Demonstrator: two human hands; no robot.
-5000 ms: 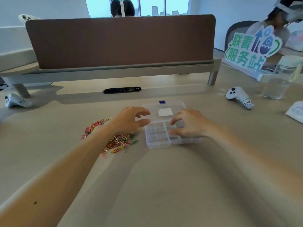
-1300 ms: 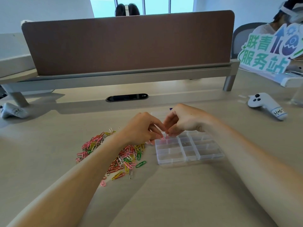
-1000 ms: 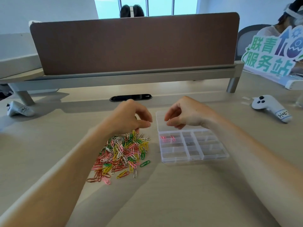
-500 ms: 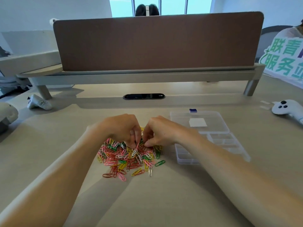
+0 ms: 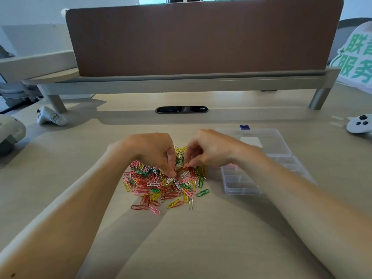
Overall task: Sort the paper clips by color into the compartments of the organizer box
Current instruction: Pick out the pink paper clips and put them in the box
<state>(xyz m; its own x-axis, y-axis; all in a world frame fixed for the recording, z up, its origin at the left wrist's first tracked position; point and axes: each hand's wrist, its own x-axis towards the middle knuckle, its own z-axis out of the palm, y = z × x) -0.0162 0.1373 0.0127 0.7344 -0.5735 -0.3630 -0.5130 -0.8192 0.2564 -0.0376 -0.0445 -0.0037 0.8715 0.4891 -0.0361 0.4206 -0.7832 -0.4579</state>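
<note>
Paper clips (image 5: 167,185) in pink, red, yellow, green and white lie heaped on the desk (image 5: 181,248). Over the heap's far part the left hand (image 5: 153,152) and right hand (image 5: 209,150) sit close together, fingers curled and tips down among the clips; whether either pinches one cannot be told. Just right of the heap, partly behind the right forearm, stands the clear organizer box (image 5: 239,185), with something pink (image 5: 229,166) showing in a far-left compartment and its lid (image 5: 267,140) lying open beyond.

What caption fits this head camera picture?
Left hand and right hand pick at the colorful paper clip pile beside the clear organizer box.
</note>
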